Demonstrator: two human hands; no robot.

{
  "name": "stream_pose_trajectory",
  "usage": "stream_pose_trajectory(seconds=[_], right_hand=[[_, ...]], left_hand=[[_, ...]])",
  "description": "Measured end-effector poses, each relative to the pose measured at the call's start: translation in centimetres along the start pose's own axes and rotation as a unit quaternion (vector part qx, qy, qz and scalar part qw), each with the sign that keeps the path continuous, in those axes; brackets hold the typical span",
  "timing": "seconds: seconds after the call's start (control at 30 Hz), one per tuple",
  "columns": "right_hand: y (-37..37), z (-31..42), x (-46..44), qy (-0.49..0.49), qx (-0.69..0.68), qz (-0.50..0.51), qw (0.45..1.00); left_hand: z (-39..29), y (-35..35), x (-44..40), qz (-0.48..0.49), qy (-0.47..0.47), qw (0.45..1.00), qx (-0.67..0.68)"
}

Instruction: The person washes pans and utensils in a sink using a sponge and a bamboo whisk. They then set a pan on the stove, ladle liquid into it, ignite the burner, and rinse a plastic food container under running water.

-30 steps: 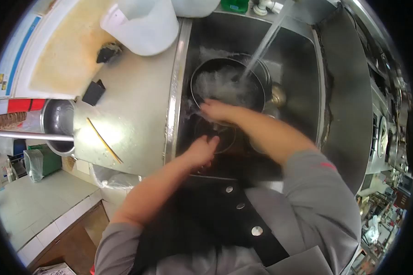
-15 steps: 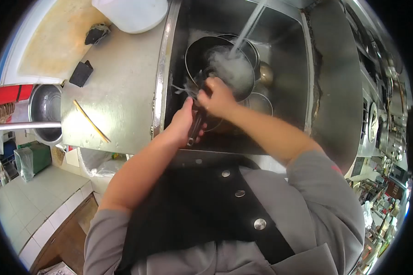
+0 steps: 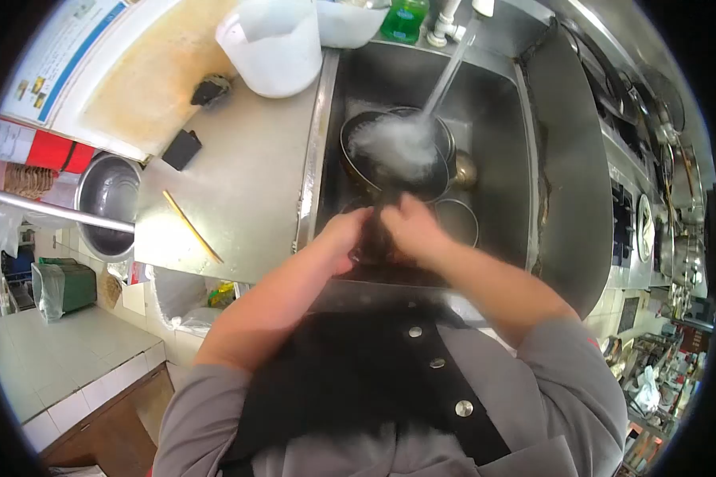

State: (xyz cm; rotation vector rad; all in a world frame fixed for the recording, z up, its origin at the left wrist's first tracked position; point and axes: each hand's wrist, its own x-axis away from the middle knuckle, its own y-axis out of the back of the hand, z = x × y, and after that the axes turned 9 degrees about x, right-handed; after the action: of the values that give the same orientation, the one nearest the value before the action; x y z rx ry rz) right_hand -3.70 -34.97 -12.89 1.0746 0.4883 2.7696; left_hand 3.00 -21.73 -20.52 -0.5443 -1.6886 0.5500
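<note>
A dark frying pan [image 3: 436, 179] is tilted in the steel sink [image 3: 493, 203], with tap water splashing white inside it. My left hand [image 3: 344, 241] is closed around the left side of its dark handle [image 3: 378, 226], which is blurred. Against the right side of that handle, my right hand [image 3: 412, 229] is closed, its fingers partly hidden. I cannot tell whether a scrubber is also in the right hand. Under and behind the frying pan lie other pans, a round brownish metal piece [image 3: 464, 170] and a round-rimmed vessel [image 3: 457, 222].
Water runs from the tap [image 3: 483, 8] at the sink's back. On the left steel counter [image 3: 247, 167] are a white bucket [image 3: 274, 52], a black block [image 3: 181, 149], a dark crumpled pad [image 3: 211, 91] and a thin yellow stick [image 3: 192, 226]. Green soap [image 3: 406, 21] stands behind. A stove [image 3: 622, 222] is right.
My right hand has moved from inside the pan back to its handle. The water stream now strikes further left in the pan. The whole view has shifted, showing more behind the sink.
</note>
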Motion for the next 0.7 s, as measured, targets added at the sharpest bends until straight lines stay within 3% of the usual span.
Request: stream_pose_trajectory(seconds=[0.03,0.1,0.17,0.2,0.3,0.37,0.43,0.47,0.57,0.6,0.67,0.7], right_hand=[[0.2,-1.3,-3.5,0.148,-0.066,-0.029,0.986],[3.1,8.2,-1.0,0.132,-0.107,-0.049,0.984],[5.5,12.4,-3.7,0.319,-0.242,0.075,0.913],[7.1,13.8,-4.3,0.344,-0.254,0.074,0.901],[12.8,11.5,-7.7,0.287,-0.353,0.011,0.89],[16.0,7.7,-11.0,0.173,-0.445,-0.03,0.878],[18.0,5.5,-13.3,0.172,-0.446,-0.063,0.876],[19.0,5.1,-13.6,0.17,-0.449,-0.079,0.874],[19.9,6.3,-14.2,0.164,-0.404,-0.187,0.88],[20.5,6.3,-15.8,0.174,-0.405,-0.191,0.877],[21.5,6.7,-16.1,0.186,-0.276,-0.21,0.919],[21.4,6.6,-16.0,0.186,-0.21,-0.216,0.935]], left_hand=[[-0.2,0.4,0.3,-0.012,-0.012,0.997,-0.081],[-0.3,-0.8,1.3,-0.063,-0.04,0.99,-0.116],[-0.7,-3.3,3.5,-0.054,-0.131,0.983,-0.119],[-1.0,-4.6,4.4,-0.047,-0.173,0.976,-0.125],[-4.0,-8.9,4.6,0.014,-0.306,0.903,-0.3],[-7.0,-11.5,2.0,0.022,-0.404,0.805,-0.435],[-9.9,-14.1,-3.3,0.017,-0.539,0.676,-0.501],[-10.8,-16.4,-3.7,-0.004,-0.558,0.635,-0.534],[-14.0,-20.4,-9.2,0.012,-0.51,0.656,-0.556],[-14.6,-21.6,-9.9,-0.012,-0.51,0.636,-0.578],[-15.4,-22.8,-11.1,-0.065,-0.5,0.599,-0.622],[-16.0,-23.6,-11.3,-0.101,-0.464,0.606,-0.638]])
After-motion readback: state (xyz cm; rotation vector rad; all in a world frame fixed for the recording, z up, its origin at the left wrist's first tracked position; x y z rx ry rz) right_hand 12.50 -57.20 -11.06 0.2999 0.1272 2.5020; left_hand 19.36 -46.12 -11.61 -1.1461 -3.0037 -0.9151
